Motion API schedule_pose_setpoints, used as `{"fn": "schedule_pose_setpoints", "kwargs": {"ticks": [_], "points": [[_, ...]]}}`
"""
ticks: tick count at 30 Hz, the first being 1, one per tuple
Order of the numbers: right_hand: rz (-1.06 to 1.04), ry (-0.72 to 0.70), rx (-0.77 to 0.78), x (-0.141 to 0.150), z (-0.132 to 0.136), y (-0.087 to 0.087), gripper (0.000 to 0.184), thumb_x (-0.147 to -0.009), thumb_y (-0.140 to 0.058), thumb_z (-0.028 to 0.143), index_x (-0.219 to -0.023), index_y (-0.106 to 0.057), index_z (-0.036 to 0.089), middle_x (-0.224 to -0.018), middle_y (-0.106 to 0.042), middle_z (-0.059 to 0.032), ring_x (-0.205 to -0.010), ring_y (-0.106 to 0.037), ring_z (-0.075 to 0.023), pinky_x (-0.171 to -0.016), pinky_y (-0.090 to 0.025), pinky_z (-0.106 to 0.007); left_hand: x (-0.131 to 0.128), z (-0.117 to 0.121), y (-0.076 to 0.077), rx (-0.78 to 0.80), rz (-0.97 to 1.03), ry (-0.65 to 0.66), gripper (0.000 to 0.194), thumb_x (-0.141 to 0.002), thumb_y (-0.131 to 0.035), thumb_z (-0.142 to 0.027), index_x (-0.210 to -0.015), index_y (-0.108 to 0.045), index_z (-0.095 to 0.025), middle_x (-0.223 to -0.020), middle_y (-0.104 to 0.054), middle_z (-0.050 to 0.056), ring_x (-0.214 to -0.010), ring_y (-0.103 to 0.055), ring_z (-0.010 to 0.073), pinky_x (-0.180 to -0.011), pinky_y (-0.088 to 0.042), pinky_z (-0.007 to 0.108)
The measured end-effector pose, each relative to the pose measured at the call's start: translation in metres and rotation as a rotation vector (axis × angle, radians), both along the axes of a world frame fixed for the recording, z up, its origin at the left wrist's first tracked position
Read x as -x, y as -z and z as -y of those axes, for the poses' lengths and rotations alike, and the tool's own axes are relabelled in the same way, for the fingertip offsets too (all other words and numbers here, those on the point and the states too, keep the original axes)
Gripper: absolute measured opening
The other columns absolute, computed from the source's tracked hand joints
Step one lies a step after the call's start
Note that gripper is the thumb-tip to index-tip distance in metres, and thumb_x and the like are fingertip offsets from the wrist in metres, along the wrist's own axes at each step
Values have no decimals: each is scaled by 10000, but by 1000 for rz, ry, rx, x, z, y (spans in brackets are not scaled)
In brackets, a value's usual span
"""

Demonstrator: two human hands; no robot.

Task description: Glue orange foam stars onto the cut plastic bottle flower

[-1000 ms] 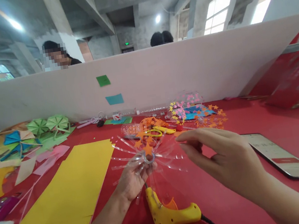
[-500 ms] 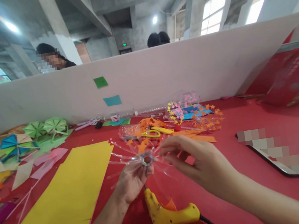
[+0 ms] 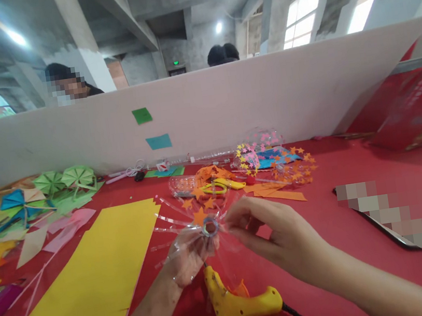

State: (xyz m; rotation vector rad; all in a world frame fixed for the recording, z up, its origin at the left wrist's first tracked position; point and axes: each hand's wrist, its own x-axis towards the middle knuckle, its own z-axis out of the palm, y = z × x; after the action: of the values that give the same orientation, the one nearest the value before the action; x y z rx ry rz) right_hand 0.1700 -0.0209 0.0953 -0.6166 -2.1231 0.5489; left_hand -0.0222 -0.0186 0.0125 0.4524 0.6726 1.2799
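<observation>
The clear plastic piece [image 3: 216,226] with fanned strips is between the hands: the left hand [image 3: 185,255] clasps it; the right hand [image 3: 270,225] pinches at its right side, though whether it grips a strip is unclear. Nearer lies a glue gun [image 3: 235,306]; leftward, yellow paper [image 3: 94,274].

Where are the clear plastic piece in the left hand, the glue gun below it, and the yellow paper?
Clear plastic piece [image 3: 216,226]: head view, right side of its round rim.
Glue gun [image 3: 238,307]: head view, middle of its yellow body.
Yellow paper [image 3: 89,274]: head view, middle of the sheet.
</observation>
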Motion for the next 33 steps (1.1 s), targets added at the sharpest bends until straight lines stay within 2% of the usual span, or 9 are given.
{"fn": "schedule_pose_setpoints", "kwargs": {"ticks": [4, 7, 10, 15, 19, 24, 33], "points": [[-36, -15, 40, 2, 1, 1, 141, -852, -532, 93, -938, -538, 205, -748, -618, 26, -620, -562, -75, -543, -449, -168, 2, 0, 2, -47, 20, 65, 119, -760, -562, -41, -796, -651, -110, -771, -709, 65, -650, -655, 131, -599, -537, 227], [-61, -15, -10, 2, 0, 3, 163, -855, -526, 79, -964, -548, 197, -764, -612, 23, -643, -569, -69, -571, -458, -161, 1, 0, 2, -80, 11, 108, 107, -773, -561, -65, -813, -653, -102, -767, -709, 77, -654, -658, 138, -606, -532, 225], [-53, 2, -60, 2, 0, 3, 160, -854, -539, 85, -975, -584, 179, -771, -616, 11, -677, -574, -74, -594, -462, -159, 1, 0, 0, -68, 3, 94, 121, -771, -562, -61, -831, -658, -103, -765, -710, 72, -661, -658, 134, -606, -528, 212], [-40, -13, -53, 1, 0, -1, 188, -848, -545, 68, -991, -611, 170, -768, -626, 10, -673, -580, -64, -584, -454, -139, 1, 0, -1, -51, 10, 64, 128, -752, -579, -50, -827, -661, -115, -760, -710, 56, -649, -654, 128, -611, -532, 216], [-21, -28, -63, 1, -1, -3, 139, -855, -547, 92, -934, -624, 175, -779, -632, 0, -681, -583, -76, -576, -452, -155, 2, -1, 1, -49, 8, 66, 80, -751, -588, -59, -758, -653, -105, -725, -698, 53, -648, -653, 127, -602, -530, 211], [22, -38, -57, 0, 1, -4, 113, -873, -524, 117, -825, -610, 173, -744, -611, 0, -664, -566, -80, -574, -443, -166, 2, -1, 1, -62, 24, 102, 132, -762, -576, -58, -850, -660, -109, -774, -702, 54, -670, -654, 123, -625, -536, 214], [90, -36, -136, -2, 5, -4, 216, -902, -400, 112, -751, -544, 169, -721, -582, -34, -625, -537, -107, -549, -422, -205, 1, -1, 1, -35, -1, 43, 216, -786, -531, -47, -943, -665, -109, -776, -713, 64, -663, -666, 138, -610, -545, 229]]}}
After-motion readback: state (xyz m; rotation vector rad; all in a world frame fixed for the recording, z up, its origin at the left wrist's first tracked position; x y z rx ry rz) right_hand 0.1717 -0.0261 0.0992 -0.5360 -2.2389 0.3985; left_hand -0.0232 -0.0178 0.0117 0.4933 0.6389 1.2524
